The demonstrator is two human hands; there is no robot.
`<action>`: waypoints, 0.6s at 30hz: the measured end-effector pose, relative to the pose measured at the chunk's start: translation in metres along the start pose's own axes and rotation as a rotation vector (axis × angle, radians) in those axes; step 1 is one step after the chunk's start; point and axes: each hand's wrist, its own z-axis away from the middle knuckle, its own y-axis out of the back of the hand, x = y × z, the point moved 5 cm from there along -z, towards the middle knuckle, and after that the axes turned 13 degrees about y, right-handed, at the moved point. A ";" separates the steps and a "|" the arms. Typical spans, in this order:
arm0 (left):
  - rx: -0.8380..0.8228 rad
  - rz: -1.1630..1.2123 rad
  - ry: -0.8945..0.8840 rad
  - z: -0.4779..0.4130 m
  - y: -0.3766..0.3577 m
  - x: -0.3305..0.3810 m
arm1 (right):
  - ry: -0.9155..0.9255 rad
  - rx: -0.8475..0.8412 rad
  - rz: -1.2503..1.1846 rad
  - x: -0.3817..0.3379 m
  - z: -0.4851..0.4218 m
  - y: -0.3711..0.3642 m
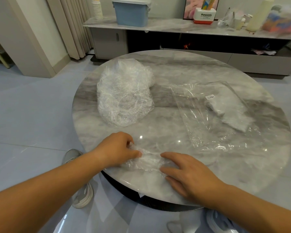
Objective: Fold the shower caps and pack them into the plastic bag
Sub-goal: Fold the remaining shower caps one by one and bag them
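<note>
Round marble counter (175,68) carries everything. Biggest thing on it is the loose pile of shower caps (124,96), unfolded, at far left. To its right and well apart lies the clear plastic bag (208,118), flat, mouth toward us as far as we can tell. Inside the bag there's a white stack of folded caps (228,106) at its far end, with a small barcode label (210,97) on the bag above it.

At the near edge of the counter we have the single shower cap (148,163) now being worked, bunched into a narrow crumpled strip between the two hands.

We judge the step as mid-fold on this cap: some are packed, many are left in the pile, so we put the task partway through. The next move likely calls for bringing one end over the other, flattening it, then sliding it into the bag's mouth at right. The film is thin and springy, so the fold may pop open if let go.

Left hand (116,148) is at the strip's left end, right hand (186,172) at its right end. Left fingers (134,154) are curled, pinching the cap's end against the thumb. Right fingers (170,156) are nearly straight and spread, lying on the cap's right end and pressing it to the counter, gripping nothing.
</note>
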 end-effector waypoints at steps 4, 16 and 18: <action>-0.035 0.121 -0.009 -0.005 0.000 0.000 | 0.037 -0.002 -0.013 -0.003 0.011 0.000; -0.101 0.230 -0.118 0.004 -0.011 0.007 | -0.092 0.026 -0.022 -0.004 -0.011 0.025; -0.108 0.276 -0.124 0.005 -0.014 0.009 | -0.102 0.063 -0.033 -0.007 -0.022 0.029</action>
